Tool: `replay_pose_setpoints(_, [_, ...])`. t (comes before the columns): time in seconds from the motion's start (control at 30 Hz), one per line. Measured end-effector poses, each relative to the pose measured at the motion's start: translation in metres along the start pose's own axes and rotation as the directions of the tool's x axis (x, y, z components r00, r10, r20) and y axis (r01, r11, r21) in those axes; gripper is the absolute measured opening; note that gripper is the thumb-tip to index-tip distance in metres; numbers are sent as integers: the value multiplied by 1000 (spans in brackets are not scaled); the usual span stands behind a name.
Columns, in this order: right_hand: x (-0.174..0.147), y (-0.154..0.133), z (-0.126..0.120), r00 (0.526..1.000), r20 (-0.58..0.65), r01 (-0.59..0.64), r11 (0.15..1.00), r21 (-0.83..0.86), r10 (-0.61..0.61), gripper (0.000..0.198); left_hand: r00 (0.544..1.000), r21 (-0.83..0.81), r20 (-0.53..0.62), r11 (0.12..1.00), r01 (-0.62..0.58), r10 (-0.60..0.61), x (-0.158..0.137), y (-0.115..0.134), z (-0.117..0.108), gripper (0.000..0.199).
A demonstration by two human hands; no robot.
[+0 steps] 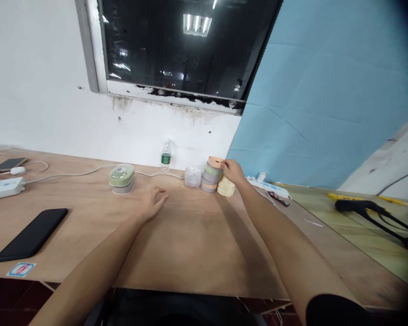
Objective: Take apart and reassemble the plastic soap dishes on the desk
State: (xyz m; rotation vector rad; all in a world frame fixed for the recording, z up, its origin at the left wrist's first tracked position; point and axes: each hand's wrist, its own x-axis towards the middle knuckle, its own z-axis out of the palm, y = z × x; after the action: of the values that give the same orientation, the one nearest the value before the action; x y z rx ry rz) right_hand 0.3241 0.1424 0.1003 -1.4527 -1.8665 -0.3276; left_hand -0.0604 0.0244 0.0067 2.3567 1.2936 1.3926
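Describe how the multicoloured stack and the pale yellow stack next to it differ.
The multicoloured stack mixes orange, grey and green, while the pale yellow stack is one colour throughout. The multicoloured stack also rises higher than the pale yellow stack. Both stand on the wooden table, near the right hand.

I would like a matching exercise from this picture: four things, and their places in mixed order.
1. right hand
2. green-lidded container
3. plastic bottle
4. black phone

A. beside the sticker
B. at the top of the stack
C. by the wall, standing
D. between phone and left hand

Pairs: 1-B, 2-D, 3-C, 4-A
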Motion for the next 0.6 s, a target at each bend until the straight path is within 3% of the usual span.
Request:
replay_pose_setpoints(0.17, [1, -7, -3, 999, -29, 17, 998, 63, -16, 28, 992, 133, -125, 991, -8, 25, 5, -10, -14, 26])
replay_pose_setpoints(0.27, [-7, -17, -7, 989, -148, 4, 998, 70, 6, 28, 961, 234, -275, 966, 107, -40, 8, -15, -30, 27])
replay_pose_setpoints(0.37, [-31, -34, -4, 965, -263, 9, 997, 83, 14, 25, 889, 327, -439, 898, 295, -132, 10, -20, -50, 36])
replay_pose_setpoints(0.43, [-59, -50, 5, 964, -266, 57, 991, 119, -24, 22, 810, 325, -546, 836, 442, -216, 11, -25, -62, 49])
replay_pose_setpoints(0.53, [-108, -75, 25, 981, -137, 167, 960, 227, -138, 20, 695, 239, -627, 763, 600, -351, 8, -41, -74, 71])
replay_pose_setpoints(0.6, [-135, -90, 36, 973, -24, 227, 930, 290, -231, 20, 669, 172, -599, 745, 645, -441, 6, -56, -76, 80])
